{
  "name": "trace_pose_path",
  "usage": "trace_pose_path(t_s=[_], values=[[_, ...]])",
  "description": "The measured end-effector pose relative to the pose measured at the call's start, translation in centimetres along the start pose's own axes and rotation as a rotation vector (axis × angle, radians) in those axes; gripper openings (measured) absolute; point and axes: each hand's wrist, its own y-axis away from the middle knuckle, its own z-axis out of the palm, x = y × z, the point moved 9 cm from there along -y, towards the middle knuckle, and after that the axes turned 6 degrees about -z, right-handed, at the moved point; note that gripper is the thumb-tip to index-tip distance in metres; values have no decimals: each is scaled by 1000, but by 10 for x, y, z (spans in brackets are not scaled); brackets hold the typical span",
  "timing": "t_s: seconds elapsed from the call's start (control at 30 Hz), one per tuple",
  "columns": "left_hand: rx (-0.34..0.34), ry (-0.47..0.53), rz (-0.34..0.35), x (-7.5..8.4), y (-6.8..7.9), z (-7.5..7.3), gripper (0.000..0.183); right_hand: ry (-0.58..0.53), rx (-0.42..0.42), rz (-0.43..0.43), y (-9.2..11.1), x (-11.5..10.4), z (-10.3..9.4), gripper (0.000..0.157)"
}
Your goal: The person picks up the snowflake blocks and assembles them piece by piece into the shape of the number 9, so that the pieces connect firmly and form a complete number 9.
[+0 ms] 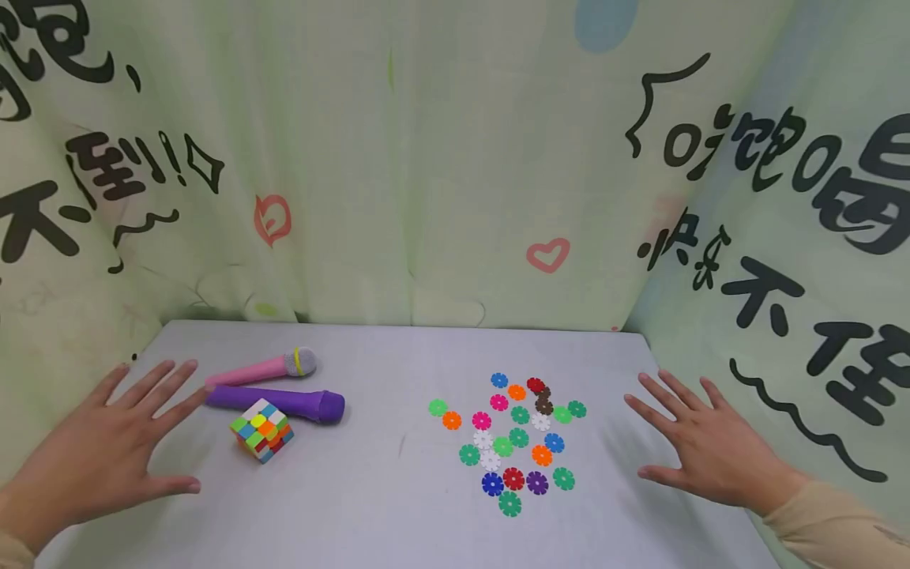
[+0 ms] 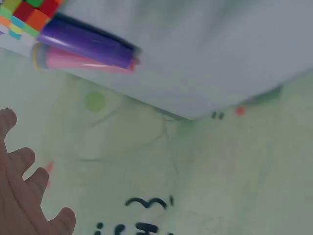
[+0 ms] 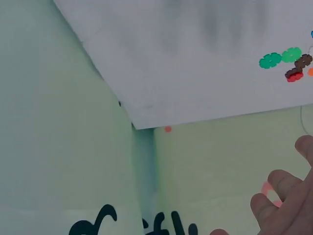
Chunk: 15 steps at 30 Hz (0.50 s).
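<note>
My left hand (image 1: 124, 442) hovers over the table's left side with fingers straight and spread, holding nothing. Just right of it lie a purple microphone (image 1: 284, 402), a pink microphone (image 1: 249, 370) with a grey head, and a colourful puzzle cube (image 1: 262, 431) in front of them. On the right, my right hand (image 1: 718, 446) is also spread above the table and holds nothing. Left of that hand, several flower-shaped plastic discs (image 1: 519, 437) in many colours lie scattered, a few overlapping. In the left wrist view, the cube (image 2: 30, 17) is cut off by the frame.
A white table (image 1: 384, 506) carries everything. Pale green curtains (image 1: 426, 158) with black lettering and red hearts hang behind it and along both sides. The table's back edge runs close to the rear curtain.
</note>
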Motion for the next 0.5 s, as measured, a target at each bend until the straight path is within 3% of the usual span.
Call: trace_pose_path(t_s=[0.07,0.17,0.3,0.5], values=[[25,32,29,14,-8,-4,110,-25,-23,5,-5,-5,1,99],[8,74,49,37,-23,-6,107,-47,-27,-8,-15,-15,0,99],[8,126,86,75,-43,-8,107,-66,-6,-43,-29,-32,2,96],[63,203,150,130,-69,-9,106,-108,46,-96,-51,-63,8,95]])
